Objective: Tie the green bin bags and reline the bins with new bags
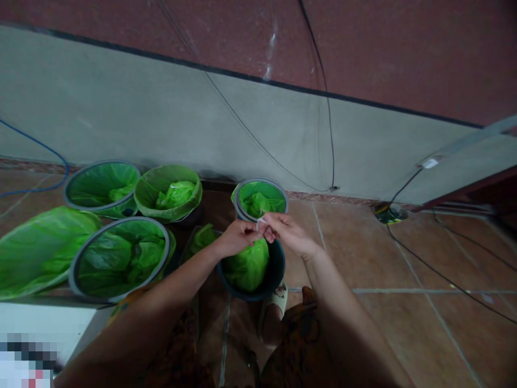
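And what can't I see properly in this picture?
In the head view:
White bit between the left hand and right hand: too small and blurred to name.
Bottom of the dark bin: hidden by the green bag.
White thing, lower left: cut off by the edge, partly pixelated.

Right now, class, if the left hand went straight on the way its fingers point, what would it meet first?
Most likely the right hand, whose fingertips lie just ahead of the left hand; whether the two touch is hard to tell.
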